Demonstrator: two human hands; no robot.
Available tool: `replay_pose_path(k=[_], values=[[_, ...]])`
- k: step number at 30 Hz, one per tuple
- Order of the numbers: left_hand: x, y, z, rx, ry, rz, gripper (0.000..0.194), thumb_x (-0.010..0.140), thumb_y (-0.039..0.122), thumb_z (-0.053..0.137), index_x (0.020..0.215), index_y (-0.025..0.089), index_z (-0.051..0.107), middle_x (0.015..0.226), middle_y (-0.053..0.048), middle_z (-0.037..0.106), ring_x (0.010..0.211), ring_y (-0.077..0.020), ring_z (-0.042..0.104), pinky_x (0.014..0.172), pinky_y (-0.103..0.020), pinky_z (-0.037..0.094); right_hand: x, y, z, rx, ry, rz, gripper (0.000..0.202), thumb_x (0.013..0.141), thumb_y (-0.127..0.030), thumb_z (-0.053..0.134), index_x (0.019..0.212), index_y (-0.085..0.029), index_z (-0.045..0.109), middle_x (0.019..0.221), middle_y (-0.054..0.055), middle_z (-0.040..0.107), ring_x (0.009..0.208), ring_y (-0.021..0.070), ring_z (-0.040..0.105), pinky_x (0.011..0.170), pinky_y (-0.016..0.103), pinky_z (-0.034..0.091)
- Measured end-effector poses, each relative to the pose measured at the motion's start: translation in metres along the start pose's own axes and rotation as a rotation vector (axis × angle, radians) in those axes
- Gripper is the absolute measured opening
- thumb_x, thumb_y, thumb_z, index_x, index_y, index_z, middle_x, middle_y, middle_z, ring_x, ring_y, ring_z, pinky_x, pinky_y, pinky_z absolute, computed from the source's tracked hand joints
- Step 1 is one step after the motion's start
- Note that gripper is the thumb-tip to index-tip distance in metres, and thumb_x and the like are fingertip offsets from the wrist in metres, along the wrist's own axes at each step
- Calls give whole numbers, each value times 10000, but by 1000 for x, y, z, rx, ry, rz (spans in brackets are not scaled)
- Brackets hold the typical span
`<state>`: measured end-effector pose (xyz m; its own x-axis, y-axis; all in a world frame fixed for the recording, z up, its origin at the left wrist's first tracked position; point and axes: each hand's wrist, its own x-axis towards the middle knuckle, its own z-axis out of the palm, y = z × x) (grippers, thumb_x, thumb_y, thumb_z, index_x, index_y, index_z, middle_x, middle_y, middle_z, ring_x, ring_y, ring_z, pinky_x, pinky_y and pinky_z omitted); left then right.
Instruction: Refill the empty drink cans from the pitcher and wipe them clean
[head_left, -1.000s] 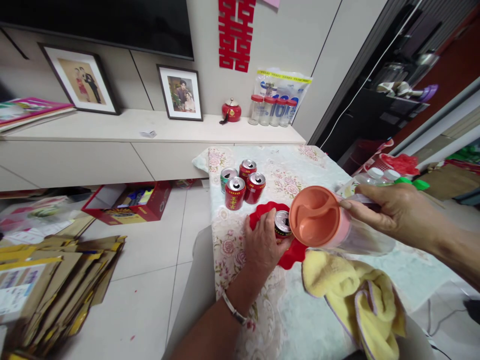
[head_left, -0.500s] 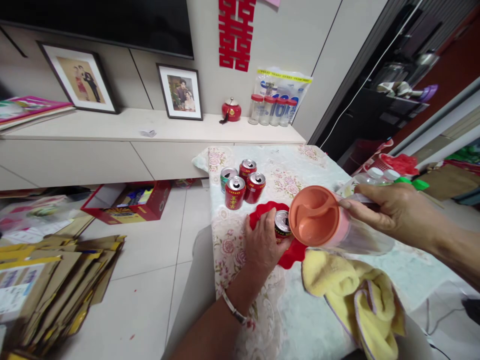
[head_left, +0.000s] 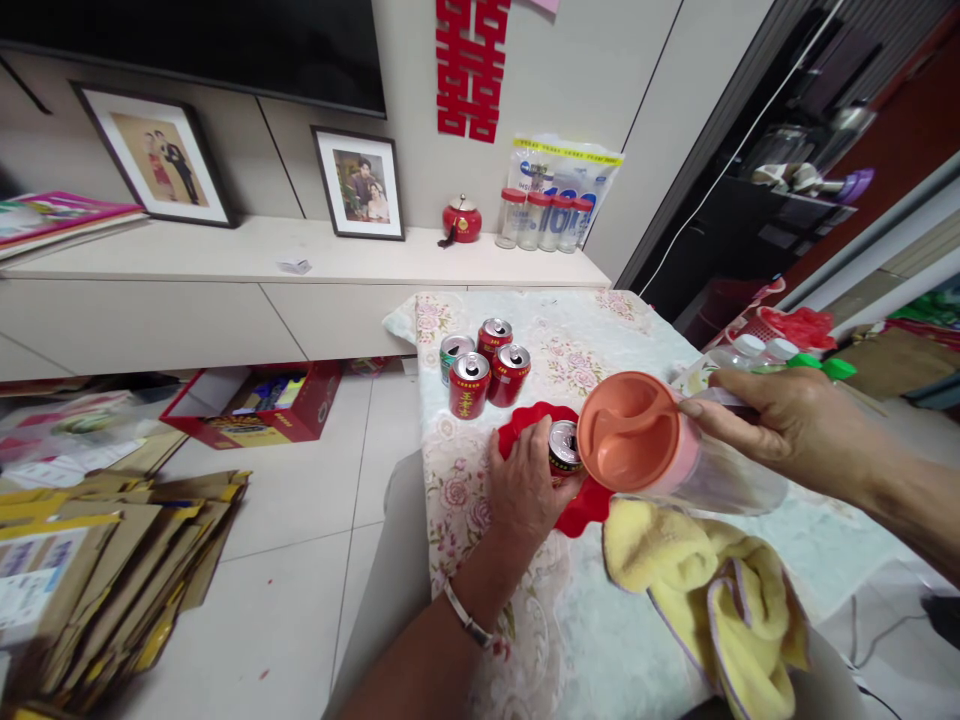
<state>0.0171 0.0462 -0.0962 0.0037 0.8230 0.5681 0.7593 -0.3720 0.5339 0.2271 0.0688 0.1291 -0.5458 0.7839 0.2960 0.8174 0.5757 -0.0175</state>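
Tablecloth [head_left: 600, 325] lies open beyond the pitcher [head_left: 630, 435], while four cans [head_left: 478, 387] block the left.

Your left hand [head_left: 525, 485] wraps an opened red metal drink can [head_left: 564, 446] standing over a red scalloped plastic dish [head_left: 589, 514]. Your right hand [head_left: 791, 425] grips a clear plastic jug with an orange round lid [head_left: 630, 435], tilted toward the can; you can't tell whether they touch. Beyond stand three red metal cans [head_left: 469, 388] and a green one [head_left: 445, 372]; a yellow fluffy cloth [head_left: 667, 555] lies crumpled nearer you.
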Motion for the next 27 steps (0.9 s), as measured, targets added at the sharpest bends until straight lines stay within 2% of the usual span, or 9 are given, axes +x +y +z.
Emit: replay_pose_path(k=[17,27], values=[[0,-1,2,2,22,15,745,869,422,748,1479,194,387,1315,-143,732,1189,-302,710,1207,-576,348,-2,2,2,15,-42,73,664,1000,-729,393,616,-213,556,453,-38,431,384,105,410,413,264,313],[0,-2,0,1,-4,30,691,948,491,667,1498,192,373,1330,-148,726,1190,-299,711,1202,-597,334,-1,1,1,22,-29,64,667,1006,-716,395,572,-221,501,439,-45,384,376,95,369,398,259,296]])
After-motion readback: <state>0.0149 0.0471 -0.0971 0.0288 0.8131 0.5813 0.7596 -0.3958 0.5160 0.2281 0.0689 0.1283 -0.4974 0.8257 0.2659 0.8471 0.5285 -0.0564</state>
